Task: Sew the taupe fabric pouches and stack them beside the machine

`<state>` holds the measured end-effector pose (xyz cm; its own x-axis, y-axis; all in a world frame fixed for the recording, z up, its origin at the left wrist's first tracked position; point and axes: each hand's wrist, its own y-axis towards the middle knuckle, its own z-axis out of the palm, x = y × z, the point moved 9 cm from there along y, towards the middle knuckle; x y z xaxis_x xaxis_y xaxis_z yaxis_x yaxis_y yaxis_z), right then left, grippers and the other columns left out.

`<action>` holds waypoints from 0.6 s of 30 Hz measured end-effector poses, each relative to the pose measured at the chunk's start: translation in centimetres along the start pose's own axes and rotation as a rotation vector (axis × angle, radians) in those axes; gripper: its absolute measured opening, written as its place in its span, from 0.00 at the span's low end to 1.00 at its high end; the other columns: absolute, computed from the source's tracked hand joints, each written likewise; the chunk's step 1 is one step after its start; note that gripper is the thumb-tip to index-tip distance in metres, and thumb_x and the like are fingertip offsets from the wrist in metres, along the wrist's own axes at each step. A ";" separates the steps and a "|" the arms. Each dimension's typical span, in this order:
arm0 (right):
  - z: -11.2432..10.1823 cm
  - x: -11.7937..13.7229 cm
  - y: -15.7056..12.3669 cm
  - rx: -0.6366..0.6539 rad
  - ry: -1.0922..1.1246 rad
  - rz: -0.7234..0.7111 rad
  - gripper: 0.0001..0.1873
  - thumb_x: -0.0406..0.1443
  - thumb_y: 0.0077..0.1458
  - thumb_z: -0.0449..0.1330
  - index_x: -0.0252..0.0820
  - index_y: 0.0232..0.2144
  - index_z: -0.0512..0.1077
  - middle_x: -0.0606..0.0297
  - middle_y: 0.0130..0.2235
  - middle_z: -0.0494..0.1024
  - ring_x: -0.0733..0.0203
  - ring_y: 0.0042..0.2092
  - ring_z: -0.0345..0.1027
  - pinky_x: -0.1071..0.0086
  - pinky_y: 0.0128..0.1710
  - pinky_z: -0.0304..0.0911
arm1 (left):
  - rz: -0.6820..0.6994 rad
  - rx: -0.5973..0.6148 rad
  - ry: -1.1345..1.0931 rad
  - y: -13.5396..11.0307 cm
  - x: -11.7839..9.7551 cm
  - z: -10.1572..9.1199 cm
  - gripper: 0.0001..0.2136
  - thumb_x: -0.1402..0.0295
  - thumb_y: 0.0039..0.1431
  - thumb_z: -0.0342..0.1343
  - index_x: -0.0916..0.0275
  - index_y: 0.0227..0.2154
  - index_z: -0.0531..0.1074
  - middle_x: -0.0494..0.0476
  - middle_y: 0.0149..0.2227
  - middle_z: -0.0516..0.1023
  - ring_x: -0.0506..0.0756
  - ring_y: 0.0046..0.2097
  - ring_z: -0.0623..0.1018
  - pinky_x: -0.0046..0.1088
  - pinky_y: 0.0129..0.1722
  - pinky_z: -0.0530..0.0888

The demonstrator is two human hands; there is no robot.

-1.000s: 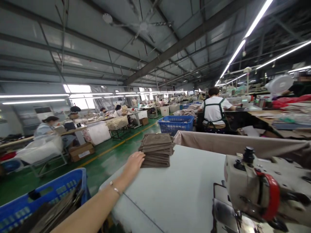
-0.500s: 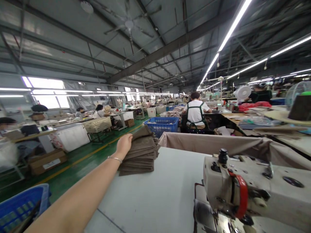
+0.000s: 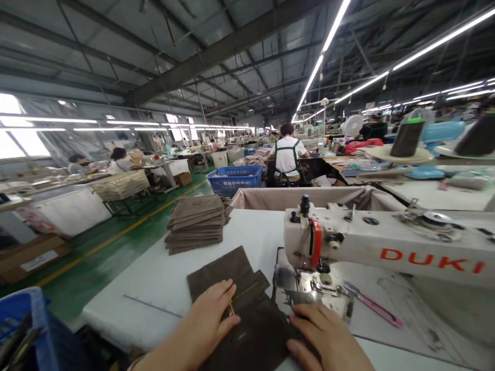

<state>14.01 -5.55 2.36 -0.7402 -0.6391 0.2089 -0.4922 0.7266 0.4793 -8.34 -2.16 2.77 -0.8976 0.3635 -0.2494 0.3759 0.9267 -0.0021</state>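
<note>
A dark brown fabric piece (image 3: 259, 330) with a flap and a seam lies on the white sewing table in front of me. My left hand (image 3: 211, 314) rests on its left part, fingers stretched out and thumb apart. A thin orange-brown sliver (image 3: 231, 309) shows between that thumb and forefinger; its kind is unclear. On the fabric's right edge lies my right hand (image 3: 325, 330), fingers extended and thumb spread, just in front of the needle area of the sewing machine (image 3: 348, 232). Behind my left hand stands a stack of folded brown fabric pieces (image 3: 197, 221), touched by neither hand.
A pink-handled cutter (image 3: 379, 309) lies on the machine bed. Beyond the table are a cloth-lined bin (image 3: 263, 198), a blue basket (image 3: 235, 178) and a seated co-worker (image 3: 286, 154). Another blue basket (image 3: 34, 304) stands at lower left. Thread cones (image 3: 407, 139) stand at right.
My left hand has left the fabric stack and come back to the fabric piece before me. My right hand has come into view. The view has turned right and down.
</note>
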 end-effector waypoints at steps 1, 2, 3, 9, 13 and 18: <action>0.5 0.3 -0.2 0.007 -0.025 0.030 0.15 0.39 0.55 0.65 0.43 0.45 0.77 0.56 0.46 0.80 0.46 0.45 0.75 0.53 0.45 0.74 | -0.032 -0.031 -0.006 0.3 0.0 0.9 0.26 0.61 0.60 0.58 0.64 0.60 0.66 0.67 0.64 0.64 0.66 0.64 0.64 0.46 0.64 0.58; 1.0 0.6 -0.4 0.011 -0.030 0.054 0.16 0.38 0.55 0.64 0.41 0.46 0.76 0.55 0.48 0.79 0.44 0.47 0.74 0.50 0.46 0.73 | -0.056 -0.063 -0.013 0.8 -0.1 1.4 0.27 0.61 0.58 0.61 0.64 0.59 0.67 0.68 0.63 0.65 0.67 0.63 0.64 0.47 0.63 0.58; 1.5 0.9 -0.7 0.011 -0.016 0.080 0.17 0.37 0.56 0.63 0.41 0.48 0.75 0.54 0.50 0.78 0.44 0.49 0.72 0.49 0.48 0.71 | -0.071 -0.097 -0.022 1.3 -0.2 1.5 0.26 0.60 0.56 0.62 0.64 0.57 0.69 0.67 0.61 0.67 0.67 0.62 0.66 0.48 0.62 0.59; 2.4 0.9 -1.3 -0.012 0.168 0.319 0.15 0.29 0.55 0.59 0.43 0.45 0.73 0.56 0.51 0.75 0.46 0.52 0.68 0.46 0.54 0.64 | -0.085 -0.138 -0.088 4.0 -2.2 -0.1 0.06 0.69 0.51 0.59 0.64 0.33 0.71 0.60 0.39 0.73 0.63 0.45 0.73 0.41 0.47 0.67; 1.2 1.2 -1.6 -0.062 0.267 0.350 0.12 0.35 0.58 0.60 0.43 0.45 0.72 0.54 0.52 0.73 0.47 0.54 0.67 0.49 0.54 0.65 | -0.017 -0.043 -0.216 2.6 -4.9 -0.3 0.04 0.74 0.50 0.55 0.60 0.26 0.64 0.49 0.29 0.70 0.55 0.33 0.72 0.29 0.34 0.67; -1.7 2.7 -1.9 -0.063 0.365 0.238 0.06 0.35 0.62 0.56 0.45 0.34 0.73 0.57 0.55 0.71 0.51 0.58 0.63 0.55 0.56 0.63 | -0.014 0.122 -0.886 -0.9 -7.8 0.1 0.08 0.71 0.55 0.54 0.60 0.38 0.67 0.50 0.33 0.74 0.54 0.37 0.75 0.26 0.37 0.71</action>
<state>13.74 -9.07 3.42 -0.6137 -0.5110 0.6018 -0.2900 0.8549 0.4302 -1.71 -5.86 4.61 -0.4138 0.0981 -0.9051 0.4332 0.8956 -0.1010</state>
